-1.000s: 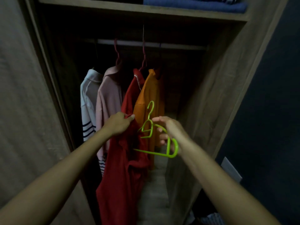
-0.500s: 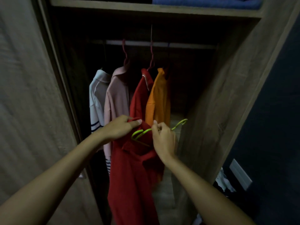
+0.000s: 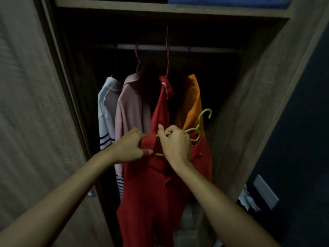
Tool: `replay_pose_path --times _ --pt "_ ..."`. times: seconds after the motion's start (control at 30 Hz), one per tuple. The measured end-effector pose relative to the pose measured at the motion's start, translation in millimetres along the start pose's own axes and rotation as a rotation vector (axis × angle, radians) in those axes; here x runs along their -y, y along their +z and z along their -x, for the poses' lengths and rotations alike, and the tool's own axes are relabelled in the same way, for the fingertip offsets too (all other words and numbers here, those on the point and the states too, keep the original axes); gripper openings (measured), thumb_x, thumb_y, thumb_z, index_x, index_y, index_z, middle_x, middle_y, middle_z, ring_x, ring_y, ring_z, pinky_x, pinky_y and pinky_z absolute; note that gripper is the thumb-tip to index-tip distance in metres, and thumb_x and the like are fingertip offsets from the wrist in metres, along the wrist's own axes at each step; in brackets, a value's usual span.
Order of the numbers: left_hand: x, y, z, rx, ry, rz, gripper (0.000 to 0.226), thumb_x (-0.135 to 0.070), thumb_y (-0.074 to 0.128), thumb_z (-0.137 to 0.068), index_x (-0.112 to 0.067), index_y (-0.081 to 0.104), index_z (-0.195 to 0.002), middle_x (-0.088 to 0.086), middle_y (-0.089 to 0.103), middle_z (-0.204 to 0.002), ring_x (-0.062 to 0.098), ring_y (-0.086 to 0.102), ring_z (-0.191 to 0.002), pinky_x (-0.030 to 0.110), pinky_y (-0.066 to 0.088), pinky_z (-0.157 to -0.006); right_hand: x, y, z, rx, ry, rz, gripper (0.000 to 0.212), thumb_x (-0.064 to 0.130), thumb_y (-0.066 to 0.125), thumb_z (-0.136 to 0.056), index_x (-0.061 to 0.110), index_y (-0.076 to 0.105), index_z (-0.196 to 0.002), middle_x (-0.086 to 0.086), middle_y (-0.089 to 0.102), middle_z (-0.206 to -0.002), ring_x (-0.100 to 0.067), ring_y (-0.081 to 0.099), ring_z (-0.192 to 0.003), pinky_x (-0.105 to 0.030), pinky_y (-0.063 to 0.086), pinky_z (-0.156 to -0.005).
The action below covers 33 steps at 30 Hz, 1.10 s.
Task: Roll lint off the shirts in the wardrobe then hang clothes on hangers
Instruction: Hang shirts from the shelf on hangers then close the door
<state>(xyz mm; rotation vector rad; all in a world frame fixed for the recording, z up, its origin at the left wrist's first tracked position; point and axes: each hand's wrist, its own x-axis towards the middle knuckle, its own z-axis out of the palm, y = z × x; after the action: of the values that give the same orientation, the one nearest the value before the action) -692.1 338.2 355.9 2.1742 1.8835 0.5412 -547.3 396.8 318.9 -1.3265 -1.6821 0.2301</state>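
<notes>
I hold a loose red shirt up in front of the open wardrobe. My left hand pinches its collar at the left. My right hand grips a green plastic hanger whose left arm sits inside the red shirt's neck opening; its hook points up and right. Behind, on the rail, hang a white striped shirt, a pink shirt, another red shirt and an orange shirt.
The wardrobe's wooden door stands open at the left and its side panel closes the right. A shelf above the rail carries folded blue cloth. Rumpled clothes lie low at the right by a dark wall.
The green hanger has tilted from upright to nearly level and gone into the red shirt's collar. My hands have come together and risen; the view has shifted closer to the wardrobe.
</notes>
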Motion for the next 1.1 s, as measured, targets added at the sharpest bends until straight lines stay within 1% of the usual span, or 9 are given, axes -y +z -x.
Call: replay_pose_path --times 0.17,0.27,0.37,0.47,0.53,0.67,0.87,1.0,1.1 --pt "5.2 3.5 3.4 -0.097 0.133 0.051 0.028 -0.033 0.056 -0.093 -0.015 0.066 -0.11 -0.003 0.07 -0.089 0.014 0.064 -0.085 0.02 0.04 -0.069 -12.4 2.5 3.8 0.083 -0.067 -0.263 0.047 0.071 0.041 -0.086 0.028 0.059 -0.087 -0.001 0.072 -0.07 -0.023 0.072 -0.069 -0.044 0.056 -0.063" --pt "8.2 -3.2 4.8 -0.104 0.203 0.118 0.035 -0.039 0.049 -0.087 -0.016 0.065 -0.108 -0.012 0.068 -0.09 0.004 0.062 -0.086 0.015 0.043 -0.074 -30.6 -11.3 4.6 -0.172 0.029 -0.45 0.03 0.061 0.051 -0.086 0.037 0.048 -0.104 0.004 0.07 -0.076 -0.02 0.07 -0.065 -0.049 0.055 -0.062" --pt "16.7 -6.3 10.9 -0.065 0.237 0.195 0.019 -0.028 0.055 -0.094 -0.03 0.062 -0.112 -0.02 0.069 -0.098 -0.007 0.061 -0.094 0.014 0.046 -0.084 -48.7 -25.4 -10.7 -0.303 0.222 -0.52 0.035 0.058 0.058 -0.08 0.041 0.042 -0.106 0.008 0.058 -0.1 -0.02 0.067 -0.083 -0.052 0.056 -0.071" --pt "21.0 -6.7 15.6 -0.039 0.224 0.234 0.021 -0.022 0.055 -0.094 -0.034 0.061 -0.111 -0.022 0.068 -0.099 -0.006 0.062 -0.095 0.014 0.046 -0.085 -55.6 -32.6 -24.9 -0.176 0.308 -0.541 0.035 0.05 0.063 -0.085 0.03 0.051 -0.111 0.005 0.054 -0.112 -0.016 0.067 -0.089 -0.041 0.061 -0.066" --pt "23.6 -6.9 16.3 -0.034 0.198 0.256 0.022 -0.027 0.056 -0.093 -0.033 0.062 -0.113 -0.023 0.069 -0.101 -0.006 0.062 -0.097 0.015 0.047 -0.087 -54.3 -35.4 -27.3 -0.073 0.228 -0.525 0.018 0.038 0.059 -0.093 0.023 0.06 -0.102 -0.003 0.066 -0.094 -0.008 0.068 -0.068 -0.03 0.059 -0.057" --pt "31.2 -14.4 15.8 -0.025 0.168 0.229 0.046 -0.057 0.051 -0.084 -0.024 0.063 -0.112 -0.008 0.071 -0.102 0.005 0.066 -0.096 0.033 0.051 -0.088 -52.2 -40.2 -26.4 -0.016 0.101 -0.42 0.026 0.032 0.052 -0.098 0.015 0.068 -0.088 -0.002 0.07 -0.077 -0.008 0.066 -0.057 -0.014 0.051 -0.051" --pt "19.4 -7.4 -4.4 -0.071 0.241 -0.087 0.059 -0.069 0.037 -0.078 -0.017 0.059 -0.093 -0.002 0.067 -0.084 0.012 0.061 -0.077 0.032 0.046 -0.071 -18.6 -35.5 -20.2 0.106 -0.106 -0.377 0.025 0.028 0.055 -0.097 0.011 0.067 -0.082 -0.003 0.071 -0.073 -0.009 0.064 -0.052 -0.024 0.054 -0.048" --pt "9.5 -0.7 -15.0 -0.059 0.237 -0.028 0.029 -0.04 0.059 -0.09 -0.011 0.06 -0.091 -0.001 0.064 -0.077 0.013 0.059 -0.071 0.032 0.045 -0.068 -4.2 -42.1 -29.8 0.164 -0.126 -0.404 0.018 0.028 0.061 -0.093 0.016 0.071 -0.083 -0.008 0.07 -0.071 -0.016 0.065 -0.052 -0.031 0.058 -0.052" --pt "13.9 -10.7 -13.5 -0.079 0.209 0.058 0.037 -0.051 0.058 -0.087 -0.016 0.064 -0.098 -0.003 0.066 -0.079 0.007 0.06 -0.073 0.028 0.046 -0.071 -14.4 -61.3 -41.2 0.089 -0.096 -0.408 0.021 0.028 0.066 -0.09 0.009 0.072 -0.082 -0.011 0.07 -0.069 -0.013 0.067 -0.052 -0.033 0.059 -0.055"
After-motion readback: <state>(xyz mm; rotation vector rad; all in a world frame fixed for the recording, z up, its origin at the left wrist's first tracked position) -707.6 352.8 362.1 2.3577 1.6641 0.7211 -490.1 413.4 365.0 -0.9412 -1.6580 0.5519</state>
